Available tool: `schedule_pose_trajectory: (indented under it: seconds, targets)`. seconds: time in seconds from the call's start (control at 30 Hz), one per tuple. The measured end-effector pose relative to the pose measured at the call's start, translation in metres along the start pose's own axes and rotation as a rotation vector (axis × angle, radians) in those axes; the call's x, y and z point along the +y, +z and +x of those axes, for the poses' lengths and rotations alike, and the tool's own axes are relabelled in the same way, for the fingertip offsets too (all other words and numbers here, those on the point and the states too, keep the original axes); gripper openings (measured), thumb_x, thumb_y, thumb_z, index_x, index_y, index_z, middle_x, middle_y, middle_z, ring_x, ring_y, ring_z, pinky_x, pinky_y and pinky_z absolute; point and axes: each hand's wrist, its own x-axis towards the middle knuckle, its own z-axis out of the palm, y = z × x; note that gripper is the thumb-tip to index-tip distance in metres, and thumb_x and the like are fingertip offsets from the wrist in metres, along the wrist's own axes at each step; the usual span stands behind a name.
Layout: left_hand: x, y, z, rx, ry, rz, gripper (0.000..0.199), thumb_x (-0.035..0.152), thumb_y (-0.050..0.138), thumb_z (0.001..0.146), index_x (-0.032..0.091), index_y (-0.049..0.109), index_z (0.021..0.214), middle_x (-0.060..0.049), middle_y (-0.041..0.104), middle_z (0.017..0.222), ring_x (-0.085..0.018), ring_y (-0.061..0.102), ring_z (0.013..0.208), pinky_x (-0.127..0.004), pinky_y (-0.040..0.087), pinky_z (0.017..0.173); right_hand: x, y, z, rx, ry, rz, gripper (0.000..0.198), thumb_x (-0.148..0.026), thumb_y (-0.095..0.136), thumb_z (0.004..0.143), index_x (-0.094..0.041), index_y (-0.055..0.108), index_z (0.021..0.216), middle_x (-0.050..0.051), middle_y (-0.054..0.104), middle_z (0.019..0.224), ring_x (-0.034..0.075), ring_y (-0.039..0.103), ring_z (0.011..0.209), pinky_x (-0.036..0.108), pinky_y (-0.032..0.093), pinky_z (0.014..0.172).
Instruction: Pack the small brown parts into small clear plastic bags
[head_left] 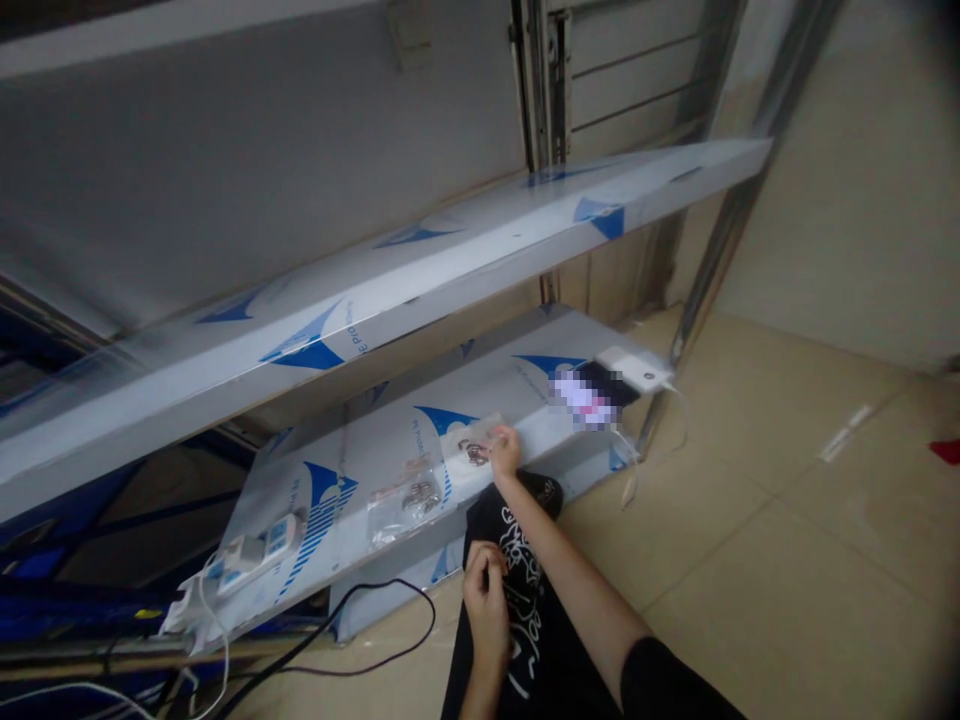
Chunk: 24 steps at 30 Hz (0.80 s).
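Observation:
My right hand [505,453] reaches to the lower shelf, its fingers bent together at the edge of a small clear plastic bag [456,462]. Small dark brown pieces [474,453] lie at the fingertips; whether the fingers pinch one of them is too small to tell. Next to it lies a second clear bag [386,512] with small brownish metal-looking pieces [420,494] in or on it. My left hand [486,585] is held above my lap, in front of the shelf edge, with curled fingers. Anything inside that hand is hidden.
The lower shelf [330,535] carries a power strip [270,545] with a plug at its left and a phone with a blurred screen [589,398] at its right. An upper shelf [450,270] overhangs behind. A black cable [360,590] loops near the floor [720,560].

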Motion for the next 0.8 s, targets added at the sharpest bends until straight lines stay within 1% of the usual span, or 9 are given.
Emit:
schedule_pose_trajectory:
  seconds: [0.07, 0.13, 0.23, 0.3, 0.43, 0.53, 0.63, 0.73, 0.8]
  targets:
    - [-0.005, -0.001, -0.002, 0.134, -0.064, -0.043, 0.028, 0.035, 0.038, 0.084, 0.016, 0.049, 0.067, -0.002, 0.049, 0.068, -0.013, 0.048, 0.064, -0.025, 0.039, 0.061, -0.005, -0.001, -0.013, -0.196, 0.07, -0.048, 0.014, -0.03, 0.04, 0.07, -0.019, 0.048, 0.068, 0.0, 0.056, 0.064, 0.011, 0.055, 0.047, 0.02, 0.04, 0.038]
    - [-0.01, -0.002, -0.002, 0.299, -0.141, -0.082, 0.027, 0.038, 0.04, 0.083, 0.017, 0.052, 0.095, -0.004, 0.054, 0.082, -0.014, 0.053, 0.068, -0.025, 0.043, 0.062, -0.009, -0.003, -0.032, -0.43, 0.134, -0.107, 0.012, -0.026, 0.044, 0.066, -0.018, 0.05, 0.058, -0.002, 0.053, 0.052, 0.01, 0.048, 0.039, 0.02, 0.036, 0.036]
    - [-0.014, -0.005, -0.002, 0.482, -0.195, -0.059, 0.057, 0.038, 0.049, 0.077, 0.023, 0.029, 0.128, -0.009, 0.05, 0.108, -0.015, 0.057, 0.078, -0.027, 0.047, 0.067, -0.01, -0.01, -0.068, -0.737, 0.21, -0.206, 0.013, -0.02, 0.049, 0.06, -0.016, 0.055, 0.049, -0.003, 0.052, 0.042, 0.01, 0.045, 0.037, 0.02, 0.035, 0.037]
    - [-0.013, -0.008, -0.005, 0.555, -0.159, 0.014, 0.065, 0.037, 0.053, 0.074, 0.023, 0.025, 0.131, -0.011, 0.045, 0.117, -0.018, 0.056, 0.089, -0.028, 0.048, 0.071, -0.007, -0.016, -0.093, -0.891, 0.245, -0.271, 0.015, -0.018, 0.049, 0.059, -0.016, 0.059, 0.048, -0.002, 0.053, 0.041, 0.01, 0.045, 0.037, 0.02, 0.034, 0.039]
    - [-0.004, -0.014, -0.017, 0.623, 0.01, 0.215, 0.034, 0.036, 0.053, 0.073, 0.02, 0.054, 0.103, -0.01, 0.041, 0.123, -0.025, 0.042, 0.112, -0.036, 0.041, 0.087, 0.004, -0.025, -0.132, -1.159, 0.25, -0.304, 0.018, -0.021, 0.05, 0.065, -0.015, 0.063, 0.054, -0.001, 0.056, 0.048, 0.009, 0.045, 0.041, 0.021, 0.036, 0.045]
    - [0.002, -0.016, -0.022, 0.652, 0.052, 0.246, 0.022, 0.035, 0.053, 0.072, 0.018, 0.056, 0.086, -0.01, 0.042, 0.12, -0.025, 0.042, 0.111, -0.039, 0.038, 0.089, 0.003, -0.029, -0.145, -1.109, 0.222, -0.275, 0.021, -0.032, 0.056, 0.066, -0.015, 0.062, 0.056, 0.0, 0.058, 0.055, 0.011, 0.049, 0.046, 0.023, 0.038, 0.047]
    - [0.003, -0.014, -0.02, 0.682, 0.051, 0.19, 0.021, 0.035, 0.051, 0.074, 0.017, 0.054, 0.083, -0.01, 0.045, 0.116, -0.025, 0.043, 0.109, -0.04, 0.037, 0.09, -0.005, -0.033, -0.151, -0.849, 0.137, -0.236, 0.028, -0.041, 0.052, 0.071, -0.016, 0.064, 0.062, 0.002, 0.06, 0.064, 0.014, 0.054, 0.055, 0.024, 0.04, 0.049]
    - [-0.001, -0.007, -0.009, 0.682, 0.049, 0.185, 0.023, 0.037, 0.049, 0.076, 0.016, 0.054, 0.085, -0.01, 0.046, 0.113, -0.025, 0.042, 0.109, -0.043, 0.033, 0.093, -0.006, -0.036, -0.153, -0.581, 0.04, -0.179, 0.041, -0.047, 0.038, 0.079, -0.018, 0.065, 0.066, 0.005, 0.062, 0.071, 0.018, 0.058, 0.069, 0.029, 0.045, 0.063]
    - [-0.005, 0.0, 0.003, 0.666, 0.056, 0.188, 0.024, 0.037, 0.046, 0.078, 0.016, 0.055, 0.087, -0.01, 0.047, 0.11, -0.024, 0.044, 0.106, -0.042, 0.033, 0.093, -0.003, -0.036, -0.149, -0.465, 0.015, -0.166, 0.048, -0.052, 0.032, 0.08, -0.018, 0.064, 0.067, 0.007, 0.063, 0.074, 0.02, 0.058, 0.076, 0.031, 0.045, 0.072]
